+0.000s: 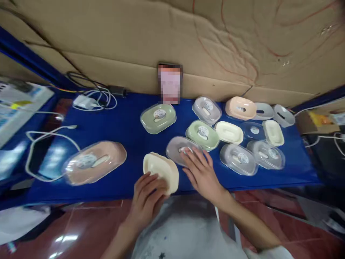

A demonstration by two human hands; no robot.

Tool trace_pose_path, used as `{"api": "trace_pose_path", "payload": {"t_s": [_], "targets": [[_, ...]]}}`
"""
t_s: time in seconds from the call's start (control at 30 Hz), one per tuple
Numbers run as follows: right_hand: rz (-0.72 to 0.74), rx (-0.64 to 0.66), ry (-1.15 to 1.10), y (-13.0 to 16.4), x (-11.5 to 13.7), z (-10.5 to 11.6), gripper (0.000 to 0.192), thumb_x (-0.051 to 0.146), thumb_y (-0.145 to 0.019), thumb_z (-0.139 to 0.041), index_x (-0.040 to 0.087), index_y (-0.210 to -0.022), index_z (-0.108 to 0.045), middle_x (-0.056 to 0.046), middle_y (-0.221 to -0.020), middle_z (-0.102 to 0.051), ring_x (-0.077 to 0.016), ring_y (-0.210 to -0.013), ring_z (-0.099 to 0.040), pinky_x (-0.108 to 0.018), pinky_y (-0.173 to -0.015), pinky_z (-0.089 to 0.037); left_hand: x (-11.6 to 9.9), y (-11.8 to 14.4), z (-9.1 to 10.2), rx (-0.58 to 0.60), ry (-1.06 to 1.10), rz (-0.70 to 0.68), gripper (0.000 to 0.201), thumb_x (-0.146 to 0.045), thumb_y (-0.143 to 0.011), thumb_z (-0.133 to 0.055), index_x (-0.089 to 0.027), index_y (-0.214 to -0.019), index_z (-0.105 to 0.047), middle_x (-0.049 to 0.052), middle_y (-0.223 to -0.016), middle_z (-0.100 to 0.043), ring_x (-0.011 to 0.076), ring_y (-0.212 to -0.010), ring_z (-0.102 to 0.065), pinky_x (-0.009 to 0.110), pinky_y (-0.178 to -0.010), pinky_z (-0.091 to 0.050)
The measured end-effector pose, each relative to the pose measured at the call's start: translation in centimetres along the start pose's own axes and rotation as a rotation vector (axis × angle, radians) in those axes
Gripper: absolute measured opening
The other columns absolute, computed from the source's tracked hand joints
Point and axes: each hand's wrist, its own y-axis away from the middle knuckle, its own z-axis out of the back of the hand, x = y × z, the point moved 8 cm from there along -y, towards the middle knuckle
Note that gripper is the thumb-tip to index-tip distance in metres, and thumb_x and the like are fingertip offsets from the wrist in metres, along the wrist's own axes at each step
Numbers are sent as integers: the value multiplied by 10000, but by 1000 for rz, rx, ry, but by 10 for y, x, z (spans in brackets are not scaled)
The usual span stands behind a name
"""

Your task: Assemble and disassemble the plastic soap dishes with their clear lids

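My left hand (148, 196) grips a cream soap-dish base (161, 171), tilted up at the front edge of the blue table (129, 118). My right hand (201, 171) lies flat with spread fingers on a clear grey lid (176, 149) right beside it. A green dish with a clear lid (202, 134) sits just behind that lid. A pink dish with a clear lid (93, 162) rests to the left, blurred.
More soap dishes and lids crowd the right half: green (158, 118), cream (229, 132), peach (240, 108), several clear ones (238, 159). A phone (170, 83) leans on the cardboard wall. White cables and a charger (86, 101) lie at the back left.
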Motion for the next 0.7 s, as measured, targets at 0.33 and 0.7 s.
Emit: {"api": "trace_pose_path", "payload": {"t_s": [0.33,0.7], "targets": [[-437,-33,233,30,-194,140,374,318,-1097,-525,212,-1407,-705,-120,-1408,-736,-283,-1328,-674,-432,-1165,-484,-47,4,-69,326,34,-170,75,-220,-1072,-664,-214,-1109,-729,25,-1080,-801,181,-1019,-701,396,-1129,-387],[-1093,238,437,97,-358,177,388,473,-1022,-603,177,-1159,-813,-214,-1147,-795,-316,-1011,-739,-387,-833,-466,-23,-28,-82,337,-101,54,211,-222,-1123,-540,-209,-1210,-732,81,-1151,-767,254,-1052,-684,429,-994,-414]]}}
